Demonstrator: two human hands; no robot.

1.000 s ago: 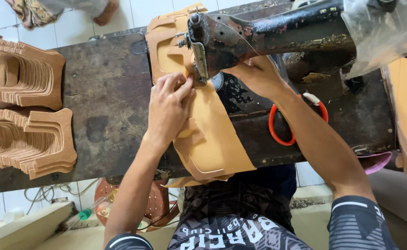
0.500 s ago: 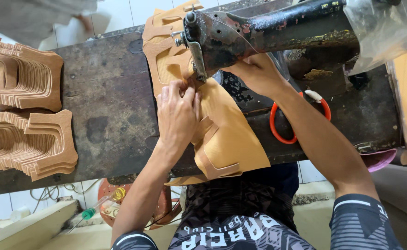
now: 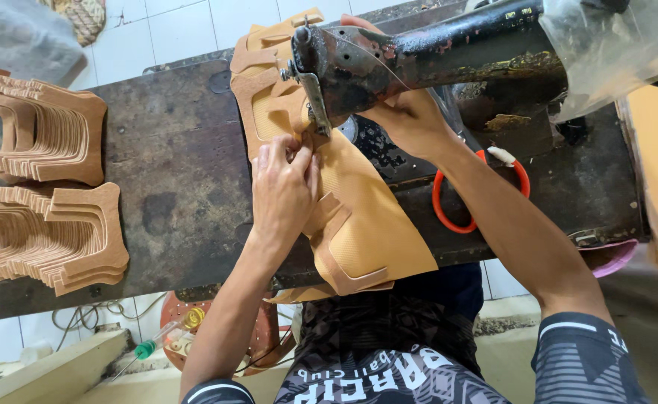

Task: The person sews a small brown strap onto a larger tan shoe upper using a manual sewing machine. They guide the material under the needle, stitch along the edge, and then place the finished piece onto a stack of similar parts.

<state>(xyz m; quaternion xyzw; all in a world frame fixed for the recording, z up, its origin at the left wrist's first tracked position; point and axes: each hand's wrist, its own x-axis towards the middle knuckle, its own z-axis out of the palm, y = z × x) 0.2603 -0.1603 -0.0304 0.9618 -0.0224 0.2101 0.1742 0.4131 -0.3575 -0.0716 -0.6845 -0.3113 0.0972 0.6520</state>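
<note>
We press our left hand [image 3: 284, 187] flat on the tan leather piece with a brown strap border [image 3: 359, 232], fingers [image 3: 299, 153] bunched together and pinching its edge just by the needle. The leather lies on the dark worn bench [image 3: 179, 194], under the head of the old black sewing machine [image 3: 418, 60]. Our right hand [image 3: 411, 120] rests on the leather behind the needle, fingers curled and pushing down. Two stacks of brown cut leather pieces [image 3: 44, 187] sit far to the left. An orange ring [image 3: 448, 217] lies beside our right arm.

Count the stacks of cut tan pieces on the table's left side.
2: upper stack near the far edge, lower stack nearer the person. More may lie beyond the frame's left edge.
</note>
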